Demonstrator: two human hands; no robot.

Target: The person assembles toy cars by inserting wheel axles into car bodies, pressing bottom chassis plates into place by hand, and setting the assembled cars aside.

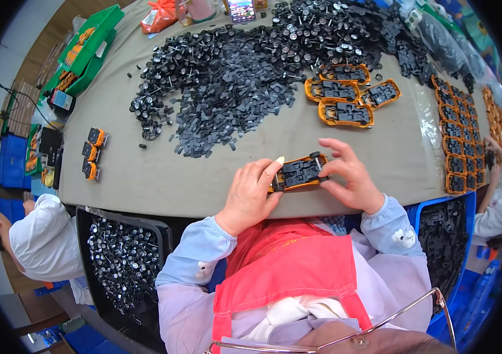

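An orange toy car (pixel 300 172) lies upside down near the table's front edge, its black underside facing up and dark wheels showing at its ends. My left hand (pixel 249 187) grips its left end, the thumb tucked below and a pale cover on one fingertip. At the other end, my right hand (pixel 351 178) is curled with thumb and fingertips on the car beside a wheel; its upper finger is raised off. Beyond my hands sit several overturned orange cars (pixel 345 112). A heap of small dark grey flat pieces (pixel 221 100) spreads at the middle, bordered by wheels on axles (pixel 162 76).
Three small orange-and-black parts (pixel 93 154) stand at left. Rows of overturned cars (pixel 454 141) line the right edge. Bins of wheels (pixel 122 265) and black chassis (pixel 444 236) flank me. Green crates (pixel 94 50) stand far left. Other people (pixel 47 239) sit at both sides.
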